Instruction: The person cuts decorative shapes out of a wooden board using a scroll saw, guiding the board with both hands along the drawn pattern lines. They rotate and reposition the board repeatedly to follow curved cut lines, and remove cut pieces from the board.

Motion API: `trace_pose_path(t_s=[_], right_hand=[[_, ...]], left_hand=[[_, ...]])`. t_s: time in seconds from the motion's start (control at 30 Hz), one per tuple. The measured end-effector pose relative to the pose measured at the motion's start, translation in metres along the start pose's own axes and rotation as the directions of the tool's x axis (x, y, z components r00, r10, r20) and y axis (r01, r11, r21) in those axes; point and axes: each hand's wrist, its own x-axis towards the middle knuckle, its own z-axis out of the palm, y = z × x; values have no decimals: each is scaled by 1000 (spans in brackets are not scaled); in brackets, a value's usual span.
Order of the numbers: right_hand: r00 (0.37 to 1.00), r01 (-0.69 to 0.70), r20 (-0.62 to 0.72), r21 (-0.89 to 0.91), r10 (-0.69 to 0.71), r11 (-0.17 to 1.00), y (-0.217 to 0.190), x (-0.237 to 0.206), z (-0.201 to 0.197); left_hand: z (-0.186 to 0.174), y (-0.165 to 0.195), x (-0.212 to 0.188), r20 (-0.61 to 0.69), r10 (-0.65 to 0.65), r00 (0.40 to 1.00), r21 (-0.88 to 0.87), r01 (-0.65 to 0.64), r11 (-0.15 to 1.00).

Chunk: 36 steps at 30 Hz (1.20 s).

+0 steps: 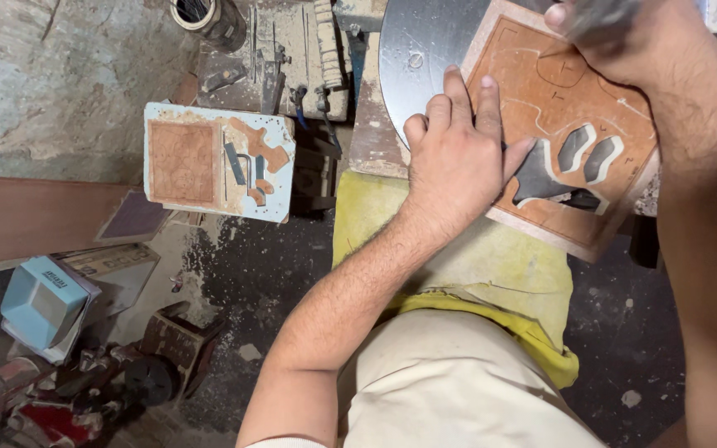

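The board [570, 137] lies tilted at upper right, its left corner overhanging the metal disc [421, 58], floor open below. The left hand [458, 153] presses flat, fingers spread. The right hand [616, 37], at the top edge, grips something blurred.

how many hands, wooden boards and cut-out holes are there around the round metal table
bare hands: 2 (left hand, right hand)
flat reddish-brown wooden boards with cut shapes: 2 (board under the hands, smaller board on the pale blue panel)
cut-out holes in the board under the hands: 3
total: 7
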Motion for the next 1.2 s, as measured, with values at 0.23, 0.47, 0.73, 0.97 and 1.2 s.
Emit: trace_pose_path(t_s=[0.23, 0.47, 0.73, 0.97, 1.2], right_hand=[[954, 287, 65, -491, -294, 822, 38, 5, 12], [953, 280, 38, -494, -301, 823, 32, 7, 9], [948, 295, -19, -315, -316, 902, 21, 4, 4], [970, 218, -49, -247, -237, 944, 30, -1, 7], [873, 425, 0, -489, -487, 762, 16, -11, -1]], left_hand=[[-1, -6, 5, 51, 17, 999, 6, -17, 1000], [0, -12, 13, 87, 36, 996, 10, -37, 999], [1, -14, 21, 110, 39, 993, 14, -41, 999], [1, -18, 24, 133, 51, 990, -11, -50, 999], [-4, -33, 34, 180, 122, 976, 5, -125, 992]])
